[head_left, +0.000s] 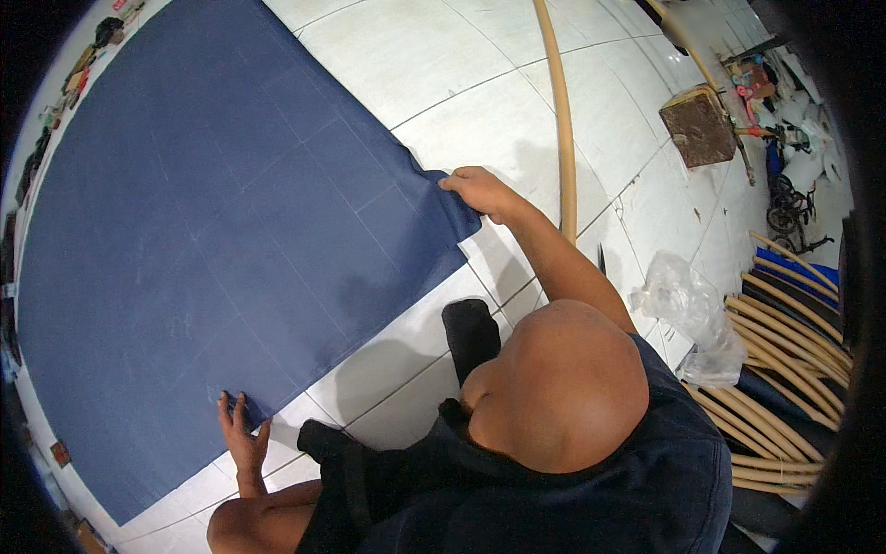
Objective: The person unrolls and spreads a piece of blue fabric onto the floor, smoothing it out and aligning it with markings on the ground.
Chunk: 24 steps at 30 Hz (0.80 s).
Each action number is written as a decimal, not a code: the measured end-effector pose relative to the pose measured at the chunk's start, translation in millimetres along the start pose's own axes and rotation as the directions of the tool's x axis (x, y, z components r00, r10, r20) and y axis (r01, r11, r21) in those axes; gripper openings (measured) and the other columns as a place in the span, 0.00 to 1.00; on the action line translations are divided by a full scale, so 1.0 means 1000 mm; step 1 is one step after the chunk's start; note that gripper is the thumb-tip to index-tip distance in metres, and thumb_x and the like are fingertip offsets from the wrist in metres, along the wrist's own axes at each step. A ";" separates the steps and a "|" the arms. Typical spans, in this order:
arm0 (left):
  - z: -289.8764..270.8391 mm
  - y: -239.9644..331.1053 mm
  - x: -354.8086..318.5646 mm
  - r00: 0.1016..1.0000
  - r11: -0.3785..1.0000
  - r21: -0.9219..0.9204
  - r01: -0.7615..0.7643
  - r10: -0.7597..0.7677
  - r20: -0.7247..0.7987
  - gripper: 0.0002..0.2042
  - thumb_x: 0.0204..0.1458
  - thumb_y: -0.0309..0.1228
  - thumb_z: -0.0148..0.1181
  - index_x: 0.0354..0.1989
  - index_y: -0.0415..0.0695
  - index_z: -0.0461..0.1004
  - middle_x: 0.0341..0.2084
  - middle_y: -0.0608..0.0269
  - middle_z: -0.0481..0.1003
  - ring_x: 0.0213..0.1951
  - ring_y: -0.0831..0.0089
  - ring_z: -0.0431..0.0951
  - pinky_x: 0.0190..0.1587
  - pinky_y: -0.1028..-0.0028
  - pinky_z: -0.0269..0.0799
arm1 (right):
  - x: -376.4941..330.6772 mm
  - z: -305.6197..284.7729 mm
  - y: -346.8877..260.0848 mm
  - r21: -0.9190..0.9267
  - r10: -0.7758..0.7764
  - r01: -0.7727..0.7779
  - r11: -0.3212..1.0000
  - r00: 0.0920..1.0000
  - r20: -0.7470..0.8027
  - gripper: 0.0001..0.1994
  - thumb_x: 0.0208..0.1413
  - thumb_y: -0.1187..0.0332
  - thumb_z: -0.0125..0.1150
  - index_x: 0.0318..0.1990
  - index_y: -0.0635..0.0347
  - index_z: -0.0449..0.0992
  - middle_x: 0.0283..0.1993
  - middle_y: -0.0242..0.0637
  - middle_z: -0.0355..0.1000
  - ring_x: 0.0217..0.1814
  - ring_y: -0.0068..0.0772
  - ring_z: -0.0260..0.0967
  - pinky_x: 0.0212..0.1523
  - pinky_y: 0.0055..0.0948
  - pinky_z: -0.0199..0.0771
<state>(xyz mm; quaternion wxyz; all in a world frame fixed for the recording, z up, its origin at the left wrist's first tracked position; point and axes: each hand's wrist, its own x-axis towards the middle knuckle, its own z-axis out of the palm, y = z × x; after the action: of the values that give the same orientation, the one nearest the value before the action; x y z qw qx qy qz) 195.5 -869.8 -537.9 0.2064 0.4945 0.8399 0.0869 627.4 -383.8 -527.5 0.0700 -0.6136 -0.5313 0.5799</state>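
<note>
A large dark blue sheet of cloth-like material [221, 212], marked with thin pale lines, lies spread on the tiled floor. My right hand [480, 192] grips its right edge near the corner, thumb on top. The material is bent and slightly raised there, and the fingers underneath are partly hidden. At the near edge of the sheet, my left hand [242, 434] rests with fingers and thumb apart, the fingertips on the material. A small wrinkle shows beside the thumb.
A long tan tube [561, 120] curves across the white tiles [434, 55]. To the right lie a clear plastic bag [688, 309] and several bundled tan tubes [784, 351]. A brown block [699, 127] stands farther off. My bent leg [563, 388] is close to the sheet's near edge.
</note>
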 end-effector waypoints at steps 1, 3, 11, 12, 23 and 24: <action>0.000 0.000 0.002 1.000 1.000 -0.012 -0.006 0.006 0.006 0.41 0.36 0.24 0.77 0.65 0.48 0.68 0.72 0.46 0.55 0.73 0.43 0.53 0.72 0.54 0.55 | 0.002 -0.003 0.004 -0.104 -0.045 0.045 0.994 0.999 0.000 0.21 0.58 0.57 0.59 0.46 0.70 0.79 0.44 0.50 0.78 0.43 0.41 0.76 0.46 0.40 0.74; 0.001 0.001 0.005 1.000 0.999 -0.040 -0.015 0.015 0.014 0.41 0.36 0.24 0.77 0.66 0.48 0.68 0.72 0.46 0.55 0.72 0.42 0.53 0.72 0.54 0.55 | 0.007 -0.012 0.016 -0.312 -0.137 0.135 0.940 0.990 0.016 0.21 0.57 0.56 0.59 0.47 0.69 0.79 0.45 0.53 0.78 0.44 0.46 0.77 0.48 0.42 0.75; 0.009 -0.004 -0.003 1.000 0.999 -0.020 -0.028 0.028 -0.009 0.41 0.36 0.25 0.77 0.66 0.49 0.69 0.72 0.46 0.55 0.73 0.42 0.52 0.72 0.52 0.53 | -0.038 0.003 0.009 -0.699 -0.445 0.206 0.685 0.878 -0.177 0.24 0.60 0.50 0.60 0.55 0.58 0.73 0.52 0.50 0.75 0.56 0.53 0.72 0.55 0.49 0.70; 0.010 -0.008 -0.006 1.000 1.000 -0.015 -0.024 0.024 -0.017 0.41 0.36 0.25 0.77 0.66 0.49 0.69 0.72 0.46 0.55 0.73 0.43 0.52 0.72 0.52 0.52 | -0.048 0.011 -0.002 -0.722 -0.531 0.316 0.616 0.844 -0.084 0.25 0.60 0.49 0.60 0.57 0.57 0.72 0.56 0.50 0.73 0.60 0.53 0.69 0.59 0.49 0.67; -0.004 0.003 0.000 0.999 0.993 -0.114 0.034 -0.036 -0.019 0.40 0.41 0.36 0.77 0.67 0.53 0.67 0.72 0.42 0.52 0.72 0.42 0.52 0.72 0.50 0.51 | -0.051 0.100 0.032 -0.826 -0.599 0.534 0.180 0.725 0.338 0.37 0.57 0.49 0.63 0.72 0.49 0.62 0.79 0.47 0.45 0.82 0.55 0.37 0.78 0.58 0.31; -0.006 0.005 -0.006 0.995 0.991 -0.119 0.067 -0.074 -0.060 0.40 0.43 0.39 0.75 0.68 0.52 0.66 0.72 0.41 0.52 0.73 0.41 0.51 0.72 0.49 0.49 | -0.051 0.098 0.034 -0.808 -0.631 0.564 0.172 0.693 0.349 0.36 0.58 0.50 0.62 0.72 0.50 0.61 0.79 0.47 0.45 0.82 0.55 0.35 0.78 0.58 0.30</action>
<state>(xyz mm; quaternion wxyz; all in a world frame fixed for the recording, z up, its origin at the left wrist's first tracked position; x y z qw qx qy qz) 199.6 -871.8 -529.1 0.2107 0.4485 0.8565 0.1443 581.6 -487.4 -550.0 -0.0161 -0.3166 -0.9402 0.1245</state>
